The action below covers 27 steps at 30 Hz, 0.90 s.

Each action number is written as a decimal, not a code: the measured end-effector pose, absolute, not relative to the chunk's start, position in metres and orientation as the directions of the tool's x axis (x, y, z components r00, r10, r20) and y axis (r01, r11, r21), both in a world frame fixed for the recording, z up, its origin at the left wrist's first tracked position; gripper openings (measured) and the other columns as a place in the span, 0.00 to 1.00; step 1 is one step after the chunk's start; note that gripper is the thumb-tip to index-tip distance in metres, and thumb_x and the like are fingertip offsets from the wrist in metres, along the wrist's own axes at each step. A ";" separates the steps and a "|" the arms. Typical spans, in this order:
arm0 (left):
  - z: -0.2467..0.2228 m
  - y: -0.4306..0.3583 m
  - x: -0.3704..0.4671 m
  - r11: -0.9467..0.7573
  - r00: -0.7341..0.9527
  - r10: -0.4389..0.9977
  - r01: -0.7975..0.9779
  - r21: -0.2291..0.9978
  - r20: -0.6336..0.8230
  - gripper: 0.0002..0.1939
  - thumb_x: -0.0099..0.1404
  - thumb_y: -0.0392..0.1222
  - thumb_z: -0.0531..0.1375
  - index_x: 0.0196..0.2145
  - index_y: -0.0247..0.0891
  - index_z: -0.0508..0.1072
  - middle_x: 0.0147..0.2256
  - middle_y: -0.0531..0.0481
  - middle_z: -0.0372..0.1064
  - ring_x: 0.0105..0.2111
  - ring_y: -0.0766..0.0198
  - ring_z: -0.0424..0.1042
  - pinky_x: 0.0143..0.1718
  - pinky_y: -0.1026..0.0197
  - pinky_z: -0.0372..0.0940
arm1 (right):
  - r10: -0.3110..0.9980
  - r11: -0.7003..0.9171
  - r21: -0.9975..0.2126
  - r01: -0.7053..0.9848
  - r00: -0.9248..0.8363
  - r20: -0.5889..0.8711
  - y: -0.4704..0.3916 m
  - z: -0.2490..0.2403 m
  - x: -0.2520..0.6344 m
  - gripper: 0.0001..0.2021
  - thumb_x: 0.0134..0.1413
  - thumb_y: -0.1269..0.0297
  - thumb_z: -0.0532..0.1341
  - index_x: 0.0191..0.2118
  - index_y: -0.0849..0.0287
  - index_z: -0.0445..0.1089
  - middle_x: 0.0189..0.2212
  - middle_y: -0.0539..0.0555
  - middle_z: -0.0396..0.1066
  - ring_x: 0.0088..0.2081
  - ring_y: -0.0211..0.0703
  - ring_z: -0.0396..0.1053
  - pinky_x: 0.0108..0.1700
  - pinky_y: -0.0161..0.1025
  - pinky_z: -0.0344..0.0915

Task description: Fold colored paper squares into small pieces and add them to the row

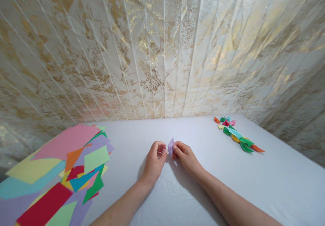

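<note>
currently right hand [185, 154] pinches lilac folded paper [171, 147], left hand [154, 155]: can't tell; seemingly done shapes [235, 133] at their 3 o'clock, unfolded sheets [52, 177] remain at 9.

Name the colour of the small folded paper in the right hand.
The folded paper is pale purple, seen in the head view.

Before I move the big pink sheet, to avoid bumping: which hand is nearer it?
Left. The left hand is right of the pink sheet; the right hand is farther right, holding folded lilac paper.
</note>
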<state>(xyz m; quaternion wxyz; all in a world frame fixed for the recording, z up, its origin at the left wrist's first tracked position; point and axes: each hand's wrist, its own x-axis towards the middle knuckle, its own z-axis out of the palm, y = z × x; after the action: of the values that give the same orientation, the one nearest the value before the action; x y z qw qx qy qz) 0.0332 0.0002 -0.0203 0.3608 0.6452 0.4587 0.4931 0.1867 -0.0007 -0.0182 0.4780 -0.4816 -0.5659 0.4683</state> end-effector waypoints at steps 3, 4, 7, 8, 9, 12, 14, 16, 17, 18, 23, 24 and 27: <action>-0.017 -0.001 0.033 -0.366 0.104 0.931 0.257 0.894 0.351 0.06 0.63 0.35 0.56 0.39 0.41 0.68 0.39 0.51 0.66 0.35 0.65 0.70 0.38 0.61 0.68 | 0.990 0.118 -0.979 0.165 -0.093 0.104 -0.003 -0.016 0.187 0.15 0.59 0.53 0.54 0.27 0.58 0.64 0.20 0.47 0.64 0.25 0.38 0.60 0.30 0.36 0.55; -0.016 -0.002 0.033 -0.388 0.128 0.922 0.261 0.884 0.366 0.06 0.63 0.35 0.56 0.39 0.41 0.69 0.40 0.51 0.65 0.34 0.66 0.70 0.37 0.62 0.68 | 0.989 0.125 -0.976 0.179 -0.095 0.110 -0.004 -0.015 0.186 0.15 0.59 0.54 0.54 0.27 0.58 0.64 0.20 0.47 0.63 0.25 0.38 0.60 0.30 0.36 0.55; -0.011 -0.005 0.034 -0.432 0.207 0.899 0.272 0.860 0.387 0.09 0.62 0.33 0.58 0.40 0.42 0.70 0.41 0.51 0.64 0.34 0.66 0.69 0.39 0.61 0.68 | 0.987 0.140 -0.971 0.195 -0.100 0.123 -0.005 -0.012 0.186 0.15 0.59 0.54 0.53 0.26 0.58 0.64 0.20 0.46 0.61 0.25 0.38 0.59 0.30 0.36 0.55; -0.011 -0.006 0.034 -0.428 0.220 0.900 0.280 0.859 0.376 0.10 0.61 0.32 0.59 0.40 0.42 0.71 0.41 0.52 0.63 0.33 0.66 0.69 0.39 0.60 0.68 | 0.987 0.143 -0.970 0.197 -0.100 0.125 -0.005 -0.011 0.186 0.15 0.59 0.54 0.53 0.27 0.58 0.65 0.20 0.46 0.61 0.25 0.38 0.59 0.30 0.35 0.55; -0.011 -0.007 0.035 -0.416 0.228 0.904 0.288 0.862 0.361 0.10 0.59 0.31 0.59 0.39 0.42 0.71 0.40 0.52 0.63 0.33 0.67 0.69 0.39 0.60 0.68 | 0.987 0.145 -0.970 0.197 -0.100 0.127 -0.005 -0.011 0.186 0.15 0.59 0.54 0.54 0.27 0.59 0.65 0.21 0.46 0.61 0.25 0.38 0.59 0.30 0.35 0.55; -0.013 -0.006 0.035 -0.388 0.222 0.916 0.291 0.875 0.333 0.09 0.58 0.30 0.59 0.35 0.40 0.69 0.38 0.53 0.62 0.32 0.66 0.69 0.38 0.61 0.67 | 0.987 0.146 -0.972 0.182 -0.100 0.129 -0.005 -0.013 0.186 0.15 0.59 0.54 0.54 0.28 0.59 0.66 0.21 0.46 0.61 0.26 0.38 0.59 0.31 0.35 0.55; -0.016 -0.005 0.035 -0.390 0.214 0.917 0.291 0.874 0.338 0.08 0.58 0.29 0.58 0.34 0.40 0.68 0.37 0.53 0.63 0.32 0.66 0.69 0.38 0.61 0.67 | 0.987 0.139 -0.976 0.168 -0.108 0.122 -0.004 -0.015 0.186 0.15 0.60 0.54 0.54 0.28 0.59 0.66 0.21 0.47 0.62 0.25 0.38 0.60 0.31 0.35 0.56; -0.019 -0.003 0.035 -0.391 0.216 0.916 0.300 0.870 0.337 0.07 0.59 0.29 0.57 0.33 0.40 0.67 0.35 0.53 0.64 0.33 0.64 0.69 0.38 0.60 0.67 | 0.987 0.129 -0.978 0.162 -0.112 0.112 -0.003 -0.016 0.186 0.15 0.60 0.54 0.53 0.28 0.59 0.66 0.21 0.47 0.64 0.26 0.38 0.61 0.31 0.36 0.57; -0.020 -0.002 0.035 -0.390 0.220 0.916 0.300 0.870 0.335 0.07 0.59 0.29 0.57 0.33 0.40 0.67 0.35 0.52 0.65 0.34 0.64 0.69 0.39 0.60 0.66 | 0.988 0.125 -0.979 0.162 -0.110 0.108 -0.003 -0.017 0.186 0.15 0.60 0.54 0.53 0.29 0.59 0.66 0.21 0.48 0.65 0.26 0.38 0.62 0.31 0.36 0.58; -0.021 -0.002 0.035 -0.389 0.223 0.916 0.295 0.873 0.332 0.08 0.59 0.28 0.57 0.33 0.39 0.67 0.35 0.52 0.66 0.34 0.64 0.70 0.39 0.60 0.66 | 0.989 0.121 -0.980 0.159 -0.107 0.105 -0.002 -0.017 0.186 0.15 0.60 0.54 0.54 0.29 0.59 0.66 0.20 0.48 0.65 0.25 0.38 0.62 0.32 0.36 0.58; -0.021 -0.002 0.036 -0.365 0.233 0.920 0.222 0.904 0.314 0.08 0.60 0.29 0.56 0.36 0.39 0.68 0.37 0.51 0.68 0.36 0.63 0.72 0.41 0.59 0.67 | 0.988 0.126 -0.986 0.107 -0.099 0.116 -0.003 -0.017 0.185 0.13 0.58 0.53 0.56 0.34 0.59 0.67 0.24 0.49 0.67 0.25 0.38 0.64 0.31 0.36 0.61; -0.021 -0.003 0.036 -0.360 0.236 0.921 0.215 0.908 0.309 0.08 0.60 0.29 0.56 0.36 0.39 0.68 0.36 0.51 0.68 0.35 0.63 0.72 0.41 0.59 0.67 | 0.988 0.128 -0.986 0.106 -0.100 0.117 -0.003 -0.017 0.184 0.13 0.57 0.54 0.57 0.36 0.59 0.67 0.26 0.49 0.68 0.26 0.38 0.65 0.30 0.36 0.62; -0.019 -0.003 0.036 -0.356 0.241 0.922 0.215 0.909 0.304 0.07 0.61 0.29 0.56 0.35 0.39 0.68 0.36 0.51 0.69 0.35 0.64 0.72 0.40 0.59 0.67 | 0.988 0.133 -0.980 0.146 -0.104 0.119 -0.003 -0.017 0.183 0.12 0.54 0.56 0.60 0.39 0.60 0.66 0.30 0.51 0.69 0.26 0.38 0.67 0.29 0.36 0.64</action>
<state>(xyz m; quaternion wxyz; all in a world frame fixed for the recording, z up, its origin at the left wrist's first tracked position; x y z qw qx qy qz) 0.0363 -0.0030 -0.0191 0.3876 0.6856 0.4146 0.4558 0.1830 -0.0032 -0.0174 0.4667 -0.4800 -0.5906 0.4506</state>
